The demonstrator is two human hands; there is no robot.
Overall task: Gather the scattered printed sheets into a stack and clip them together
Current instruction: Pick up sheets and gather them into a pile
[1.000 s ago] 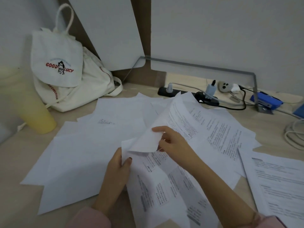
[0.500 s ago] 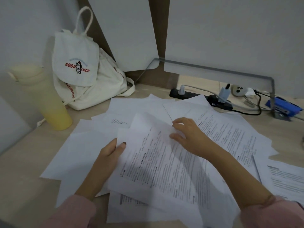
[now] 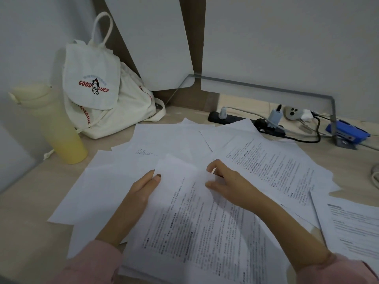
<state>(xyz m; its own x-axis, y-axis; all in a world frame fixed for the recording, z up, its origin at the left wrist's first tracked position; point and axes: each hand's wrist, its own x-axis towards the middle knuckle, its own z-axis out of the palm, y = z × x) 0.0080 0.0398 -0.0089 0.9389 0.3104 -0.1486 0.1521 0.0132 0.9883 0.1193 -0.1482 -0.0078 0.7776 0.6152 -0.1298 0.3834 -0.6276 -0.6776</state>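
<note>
Several printed sheets lie fanned across the wooden desk. A small pile of printed sheets sits in front of me, text side up. My left hand pinches the pile's upper left edge, thumb on top. My right hand grips the top edge of the pile's upper sheet, fingers curled over the paper. Blank sheets spread to the left under the pile. Another printed sheet lies at the right edge. No clip is visible.
A yellow tumbler stands at the left. A white canvas backpack leans in the back corner. A black power strip with plugs and cables runs along the back. A blue stapler sits at the back right.
The sheet my right hand held raised has come down flat onto the pile in front of me. Both hands now sit at the pile's top edge.
</note>
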